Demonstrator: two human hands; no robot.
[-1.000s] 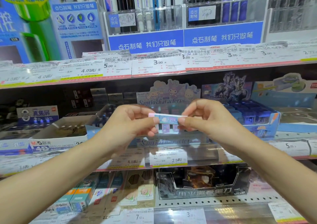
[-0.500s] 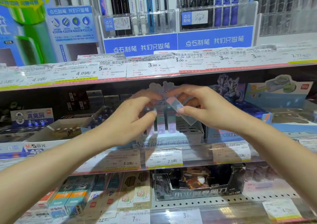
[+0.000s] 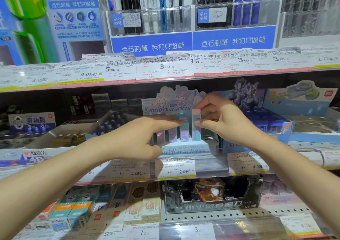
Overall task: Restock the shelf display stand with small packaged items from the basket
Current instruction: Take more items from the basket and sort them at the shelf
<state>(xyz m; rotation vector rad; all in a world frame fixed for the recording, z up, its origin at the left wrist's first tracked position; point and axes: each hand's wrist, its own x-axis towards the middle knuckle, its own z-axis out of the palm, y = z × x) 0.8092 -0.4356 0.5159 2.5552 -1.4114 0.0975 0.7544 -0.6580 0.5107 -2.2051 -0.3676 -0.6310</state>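
Both hands up at the middle shelf w/ us now. Our right hand pinches a small pastel pink-and-blue packaged stick, thumb and fingers curled round it, holding it upright at the right end of a row of similar pastel sticks. That row stands in the pale blue cardboard display stand w/ cartoon characters on its back card. Our left hand reaches flat, fingers straight, tips touching the row's tops. Yellow-edged price tags hang just below.
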